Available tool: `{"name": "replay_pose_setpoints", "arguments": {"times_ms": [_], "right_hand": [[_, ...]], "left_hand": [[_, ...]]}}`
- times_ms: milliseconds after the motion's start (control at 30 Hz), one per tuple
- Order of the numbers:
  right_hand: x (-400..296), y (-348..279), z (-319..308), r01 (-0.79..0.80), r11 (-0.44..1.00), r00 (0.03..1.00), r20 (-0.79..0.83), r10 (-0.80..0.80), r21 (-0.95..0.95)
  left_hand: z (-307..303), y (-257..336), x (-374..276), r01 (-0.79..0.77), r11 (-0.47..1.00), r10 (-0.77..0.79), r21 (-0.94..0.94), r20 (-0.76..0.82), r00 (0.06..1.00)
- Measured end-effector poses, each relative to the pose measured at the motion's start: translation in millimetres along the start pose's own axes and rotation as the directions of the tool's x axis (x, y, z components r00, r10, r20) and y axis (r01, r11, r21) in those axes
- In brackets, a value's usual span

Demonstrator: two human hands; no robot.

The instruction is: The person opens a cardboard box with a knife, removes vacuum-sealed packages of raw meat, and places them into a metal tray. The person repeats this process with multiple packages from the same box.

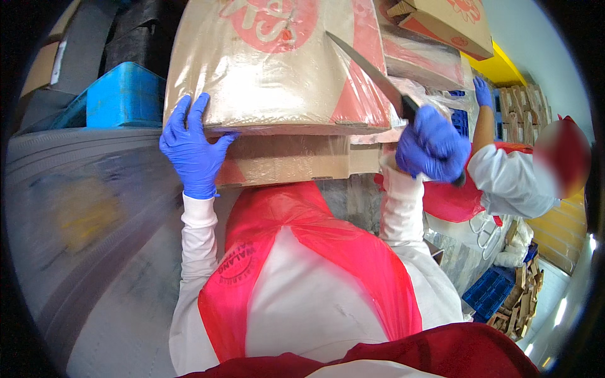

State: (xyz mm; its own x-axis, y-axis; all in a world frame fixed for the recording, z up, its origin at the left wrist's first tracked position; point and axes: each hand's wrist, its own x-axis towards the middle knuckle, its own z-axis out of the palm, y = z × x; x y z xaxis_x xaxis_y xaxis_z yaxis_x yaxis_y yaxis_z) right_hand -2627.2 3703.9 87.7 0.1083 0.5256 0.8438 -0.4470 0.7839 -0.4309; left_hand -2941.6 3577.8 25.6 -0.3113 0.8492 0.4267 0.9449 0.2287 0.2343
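Observation:
A large cardboard box (274, 90), wrapped in clear plastic film and printed in red, lies before me. My left hand (194, 146), in a blue glove, rests on its near left edge with fingers spread and the thumb along the front side. In my right hand (432, 146), also gloved in blue, is a long knife (366, 71) with a black handle. The blade slants up and left over the box's right part, its tip near the red print. I cannot tell whether it touches the film. Beneath sits another cardboard box (293, 160), its front side showing.
A blue plastic crate (125, 94) stands at the left. At the right, a co-worker (510, 175) in a red apron has a gloved hand raised near more wrapped boxes (425, 56). Farther off are a blue plastic crate (489, 292) and a heap of flattened cardboard (522, 295).

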Motion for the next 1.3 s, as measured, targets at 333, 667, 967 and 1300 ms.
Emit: {"name": "replay_pose_setpoints", "arguments": {"times_ms": [333,667,967,1300], "right_hand": [[25,-33,2,-0.152,0.988,0.901,-0.409,0.148,0.022],[-8,-140,-37,0.103,0.851,0.826,-0.433,-0.362,-0.514],[-22,-176,-69,0.049,0.948,0.896,-0.433,0.098,0.316],[-8,-185,-73,0.118,0.973,0.905,-0.424,-0.023,0.199]], "left_hand": [[1,-1,5,0.035,0.990,-0.033,-0.138,0.013,0.999],[4,-2,0,-0.047,0.991,0.037,-0.124,-0.083,0.996],[7,-5,2,-0.074,0.990,0.064,-0.118,-0.090,0.994],[3,-3,-1,-0.043,0.992,0.036,-0.116,-0.062,0.997]]}}
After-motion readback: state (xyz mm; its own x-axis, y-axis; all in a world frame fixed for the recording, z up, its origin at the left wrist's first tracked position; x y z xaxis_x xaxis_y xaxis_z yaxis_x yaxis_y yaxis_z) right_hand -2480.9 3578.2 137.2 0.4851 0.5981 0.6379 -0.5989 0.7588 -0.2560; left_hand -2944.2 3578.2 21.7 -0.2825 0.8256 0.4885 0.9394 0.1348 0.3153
